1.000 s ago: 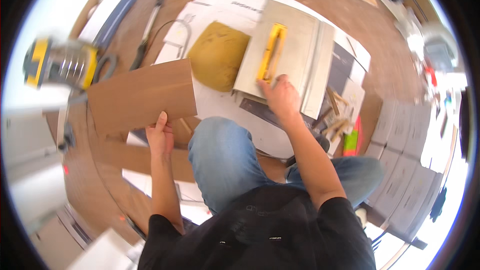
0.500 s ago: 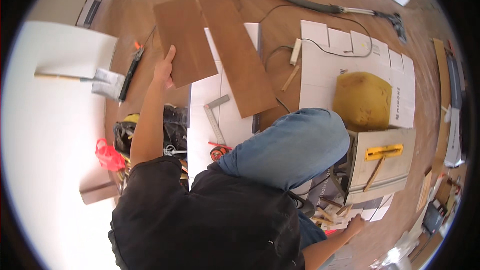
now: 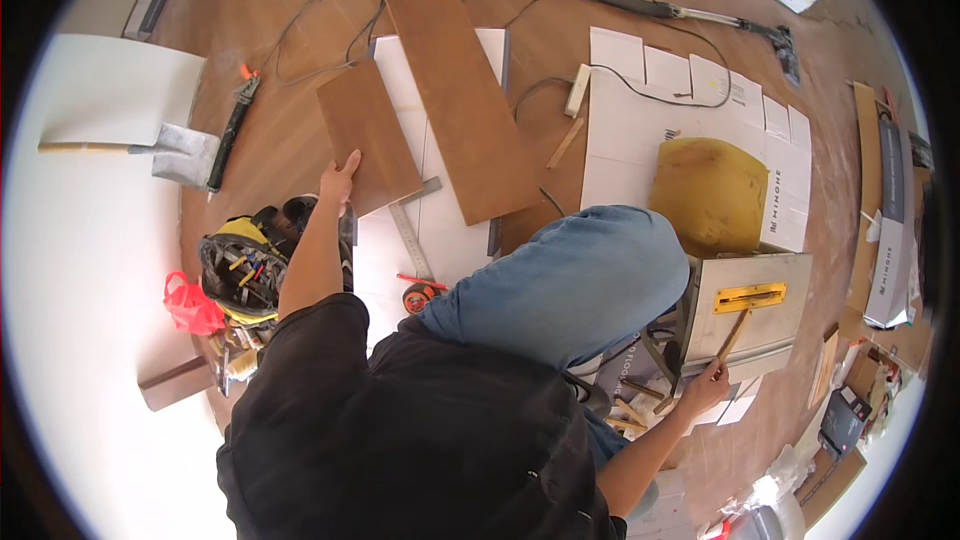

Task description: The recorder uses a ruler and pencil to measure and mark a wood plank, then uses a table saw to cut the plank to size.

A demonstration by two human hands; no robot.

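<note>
My left hand (image 3: 342, 181) grips the near left edge of a short brown floorboard (image 3: 368, 135), thumb on top and the other fingers underneath. The board lies over white cardboard, its near corner by a metal try square (image 3: 410, 240). A longer brown board (image 3: 455, 90) lies slantwise to its right. At the right, my right hand (image 3: 706, 389) has its fingers closed on the near end of a thin wood strip (image 3: 737, 332). The strip lies on the grey top of a small table saw (image 3: 765, 330), against a yellow blade insert (image 3: 750, 297).
A tape measure (image 3: 417, 297) sits by my knee. Left are a tool bag (image 3: 240, 270), a red plastic bag (image 3: 190, 304), a scraper (image 3: 185, 153) and a black-handled tool (image 3: 235, 130). Flattened cardboard (image 3: 625, 140), a dusty yellow piece (image 3: 710, 195) and a vacuum hose (image 3: 600, 0) lie beyond.
My left hand has brought the short board nearer and lower, towards the try square. My right hand has risen from the offcuts beside the saw to the thin strip on its top.
</note>
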